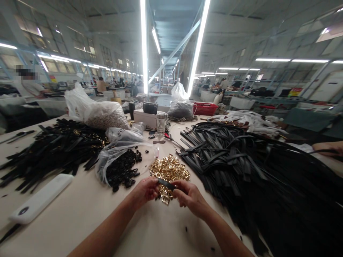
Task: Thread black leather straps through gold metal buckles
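Note:
A short black strap point(166, 184) is stretched between my two hands, over the near part of a pile of gold buckles point(170, 167). My left hand point(147, 191) pinches its left end. At the other end, my right hand point(187, 194) grips it between thumb and fingers. Left of the buckles, small black loops point(124, 167) spill out of a clear plastic bag point(103, 162). Black straps with gold buckles point(61, 146) are heaped at the left. A large heap of long black straps point(225, 153) covers the right side.
On the table point(107, 225), a white device point(41, 200) with a cable lies at the left. Behind the buckles are a glass jar point(161, 125), a filled plastic bag point(105, 114) and a red basket point(205, 108). Another person's arm point(329, 147) reaches in at the far right.

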`<state>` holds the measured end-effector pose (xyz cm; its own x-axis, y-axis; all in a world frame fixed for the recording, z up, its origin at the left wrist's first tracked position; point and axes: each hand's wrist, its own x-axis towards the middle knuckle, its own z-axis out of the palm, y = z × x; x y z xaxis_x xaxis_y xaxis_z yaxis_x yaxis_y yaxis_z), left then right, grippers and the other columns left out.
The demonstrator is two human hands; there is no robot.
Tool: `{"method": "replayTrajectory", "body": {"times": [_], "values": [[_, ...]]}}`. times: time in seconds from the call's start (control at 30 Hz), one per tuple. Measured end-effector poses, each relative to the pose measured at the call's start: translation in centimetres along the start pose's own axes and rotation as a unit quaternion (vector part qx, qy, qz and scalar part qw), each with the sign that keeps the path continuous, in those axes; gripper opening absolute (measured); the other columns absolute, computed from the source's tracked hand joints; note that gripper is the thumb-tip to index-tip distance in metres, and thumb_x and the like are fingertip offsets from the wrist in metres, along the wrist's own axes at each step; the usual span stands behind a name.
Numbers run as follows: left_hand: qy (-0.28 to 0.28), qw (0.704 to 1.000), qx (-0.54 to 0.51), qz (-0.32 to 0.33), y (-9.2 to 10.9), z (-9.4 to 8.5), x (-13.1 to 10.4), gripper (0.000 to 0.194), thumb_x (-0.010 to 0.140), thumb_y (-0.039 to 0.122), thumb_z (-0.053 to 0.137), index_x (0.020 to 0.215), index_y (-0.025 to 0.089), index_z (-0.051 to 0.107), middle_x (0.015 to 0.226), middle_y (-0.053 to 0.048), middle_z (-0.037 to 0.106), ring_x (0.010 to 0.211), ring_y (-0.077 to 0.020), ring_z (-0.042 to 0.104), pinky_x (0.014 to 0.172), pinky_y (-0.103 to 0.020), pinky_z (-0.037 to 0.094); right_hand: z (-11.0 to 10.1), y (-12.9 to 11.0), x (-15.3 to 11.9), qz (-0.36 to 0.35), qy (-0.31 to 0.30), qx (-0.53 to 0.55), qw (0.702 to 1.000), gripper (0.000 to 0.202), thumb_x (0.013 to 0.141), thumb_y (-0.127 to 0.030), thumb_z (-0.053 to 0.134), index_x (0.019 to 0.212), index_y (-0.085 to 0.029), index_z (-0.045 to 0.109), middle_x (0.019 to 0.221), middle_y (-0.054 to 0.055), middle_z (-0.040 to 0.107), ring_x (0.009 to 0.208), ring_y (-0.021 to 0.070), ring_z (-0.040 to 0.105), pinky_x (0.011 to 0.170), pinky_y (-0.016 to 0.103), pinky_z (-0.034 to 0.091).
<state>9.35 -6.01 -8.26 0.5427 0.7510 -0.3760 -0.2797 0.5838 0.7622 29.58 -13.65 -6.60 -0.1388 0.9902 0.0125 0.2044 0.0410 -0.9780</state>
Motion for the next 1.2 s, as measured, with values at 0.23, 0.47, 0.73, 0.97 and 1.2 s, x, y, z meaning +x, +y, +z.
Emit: {"method": "replayTrajectory", "body": {"times": [0.23, 0.47, 0.73, 0.97, 1.2], "values": [[0.027, 0.999, -0.035, -0.010, 0.1, -0.3, 0.4, 0.016, 0.076, 0.024, 0.066, 0.073, 0.012, 0.056, 0.054, 0.000, 0.059, 0.039, -0.0051, 0.052, 0.040, -0.012, 0.042, -1.3, -0.6, -0.4, 0.052, -0.075, 0.304, 0.948, 0.039, 0.080, -0.048, 0.063, 0.101, -0.016, 0.061, 0.079, 0.008, 0.070, 0.059, 0.0168, 0.066, 0.050, 0.024, 0.047], [-0.018, 0.999, -0.027, 0.002, -0.3, 0.2, -0.2, 0.022, 0.073, 0.027, 0.073, 0.077, 0.014, 0.055, 0.057, 0.001, 0.059, 0.043, -0.0045, 0.053, 0.042, -0.011, 0.041, 0.0, -0.3, -0.2, -0.062, 0.054, 0.204, 0.976, 0.024, 0.073, -0.037, 0.075, 0.092, -0.024, 0.067, 0.106, 0.006, 0.065, 0.095, 0.0209, 0.061, 0.080, 0.032, 0.051], [-0.102, 0.989, 0.103, 0.018, -1.0, 1.0, -0.6, 0.039, 0.076, 0.051, 0.066, 0.077, 0.012, 0.059, 0.063, -0.004, 0.064, 0.042, -0.0067, 0.053, 0.041, -0.016, 0.037, -1.2, -1.4, -0.3, -0.022, 0.051, 0.284, 0.957, 0.029, 0.079, -0.046, 0.068, 0.089, -0.020, 0.062, 0.062, -0.003, 0.055, 0.055, 0.0108, 0.054, 0.058, 0.025, 0.049], [-0.030, 0.996, 0.033, 0.083, -0.2, 0.7, -0.2, 0.044, 0.068, 0.053, 0.073, 0.081, 0.014, 0.056, 0.063, 0.000, 0.062, 0.044, -0.0058, 0.053, 0.044, -0.015, 0.038, -2.3, -0.5, -0.6, 0.036, -0.029, -0.056, 0.997, 0.031, 0.089, -0.045, 0.050, 0.090, -0.017, 0.064, 0.056, -0.005, 0.051, 0.040, 0.0054, 0.038, 0.037, 0.016, 0.029], [-0.009, 0.996, 0.072, 0.052, -0.2, 0.4, -0.1, 0.034, 0.071, 0.043, 0.072, 0.077, 0.014, 0.055, 0.060, 0.000, 0.061, 0.043, -0.0063, 0.054, 0.042, -0.015, 0.036, -2.5, -1.0, -0.7, 0.017, -0.025, -0.136, 0.990, 0.029, 0.092, -0.035, 0.044, 0.075, -0.018, 0.060, 0.054, -0.005, 0.050, 0.042, 0.0064, 0.040, 0.039, 0.017, 0.031]]}}
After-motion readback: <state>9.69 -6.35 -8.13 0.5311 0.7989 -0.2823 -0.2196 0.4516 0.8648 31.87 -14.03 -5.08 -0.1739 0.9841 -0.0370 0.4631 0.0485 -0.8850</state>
